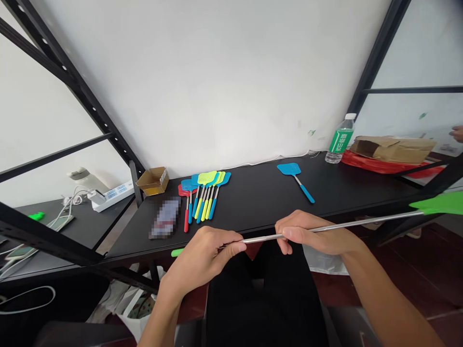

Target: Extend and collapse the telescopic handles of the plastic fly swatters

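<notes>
We hold the green swatter point(262, 238) on our side of the pile point(207, 179), above the front of the table point(256, 190), and its head points to the right, away from the pile. Our left hand point(206, 253) is closed near the grip, with the thumb and first finger pinching the metal rod. Our right hand point(307, 233) is half closed around the same rod, the thumb on it. We think the two holds are set apart so that the long rod does not swing or turn.

In the pile, blue, yellow and red swatters overlap at the heads, and their handles face us; probably this saves space and makes each one easy to take. One blue swatter point(290, 169) lies alone, to the right of the pile. A small open box point(162, 182) stands left of the pile, and a blurred thing, which we cannot name, lies nearer to us on that side.

The table is black and runs along a white wall point(224, 82) behind the pile. Far right of the pile are an upright bottle point(340, 140) and, beyond it, a carton point(408, 149) on red plastic point(379, 166). Left of the pile rises a black metal post point(81, 91), with a power strip point(114, 196) past it.
</notes>
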